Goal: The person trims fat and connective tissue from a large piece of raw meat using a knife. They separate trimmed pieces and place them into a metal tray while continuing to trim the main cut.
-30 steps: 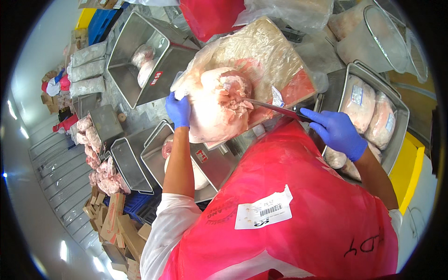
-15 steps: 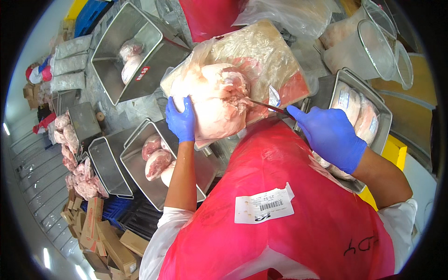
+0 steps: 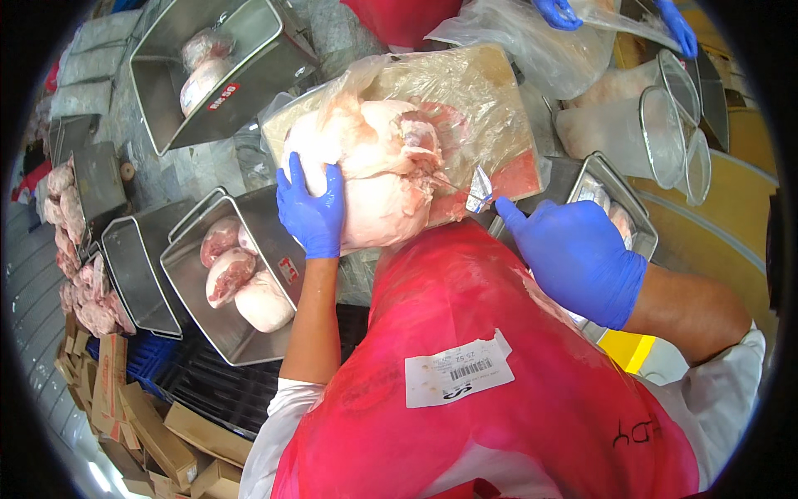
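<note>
The fingers of the left hand [image 3: 312,212], in a blue glove, are spread apart and laid flat against the left side of a large, pale, fat-covered piece of meat [image 3: 382,204]; they press on its surface and do not close round it. The fingers of the right hand [image 3: 573,262], likewise gloved in blue, are folded together round the handle of a knife [image 3: 455,187], with one digit extended toward the blade; the handle is mostly hidden by the glove. The thin blade points left, and its tip meets the ragged right edge of the meat; how deep it enters cannot be told. The meat rests on the left part of a cutting board [image 3: 517,173], red-stained at its lower right corner and largely covered by clear plastic film [image 3: 449,79]. A white and silver scrap [image 3: 480,190] lies near the right hand, beside the blade. Below the board is the wearer's red apron [image 3: 490,299], bearing a white label [image 3: 461,370]. To the left, a metal bin [image 3: 187,249] contains several cuts, red and pale; above it, another bin [image 3: 154,87] contains two pieces. A third bin [image 3: 651,233], partly behind the right hand, contains wrapped pieces. At the upper right stand translucent tubs [image 3: 607,125], and above them are a co-worker's blue-gloved hands [image 3: 559,12] at clear plastic sheeting. Cardboard [image 3: 170,441] is piled at the lower left, next to a black pallet [image 3: 220,387].
</note>
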Motion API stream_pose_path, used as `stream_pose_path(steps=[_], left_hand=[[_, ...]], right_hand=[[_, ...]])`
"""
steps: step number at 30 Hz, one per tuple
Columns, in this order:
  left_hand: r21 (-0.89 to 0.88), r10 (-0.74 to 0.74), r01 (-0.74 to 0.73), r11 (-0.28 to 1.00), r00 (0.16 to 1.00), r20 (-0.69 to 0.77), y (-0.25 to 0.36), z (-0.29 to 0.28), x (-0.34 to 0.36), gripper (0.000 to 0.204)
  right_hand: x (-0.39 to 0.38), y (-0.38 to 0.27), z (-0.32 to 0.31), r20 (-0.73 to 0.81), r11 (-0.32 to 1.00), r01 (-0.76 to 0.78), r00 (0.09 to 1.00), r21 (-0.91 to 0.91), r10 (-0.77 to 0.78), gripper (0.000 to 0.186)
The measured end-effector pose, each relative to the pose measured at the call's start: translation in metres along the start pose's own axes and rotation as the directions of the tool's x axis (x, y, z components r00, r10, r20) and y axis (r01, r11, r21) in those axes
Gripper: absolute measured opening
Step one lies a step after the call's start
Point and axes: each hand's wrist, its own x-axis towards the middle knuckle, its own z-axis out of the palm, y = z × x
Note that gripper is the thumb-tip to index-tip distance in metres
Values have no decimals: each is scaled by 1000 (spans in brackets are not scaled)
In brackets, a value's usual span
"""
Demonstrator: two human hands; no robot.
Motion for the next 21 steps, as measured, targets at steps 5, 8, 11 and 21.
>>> stream_pose_path(steps=[5, 8, 11, 21], left_hand=[[-24, 90, -91, 996, 995, -46, -5, 4, 10, 68], [-11, 99, -99, 995, 994, -43, -8, 8, 14, 69], [-28, 92, -92, 995, 996, -22, -11, 9, 19, 69], [-144, 57, -54, 988, 998, 18, -23, 14, 14, 67]], right_hand=[[25, 26, 0, 30, 987, 138, 990, 76, -141, 35], [44, 54, 4, 36, 980, 175, 983, 94, -179, 27], [60, 85, 3, 103, 979, 151, 981, 136, -166, 22], [91, 200, 61, 0, 844, 383, 911, 374, -414, 41]])
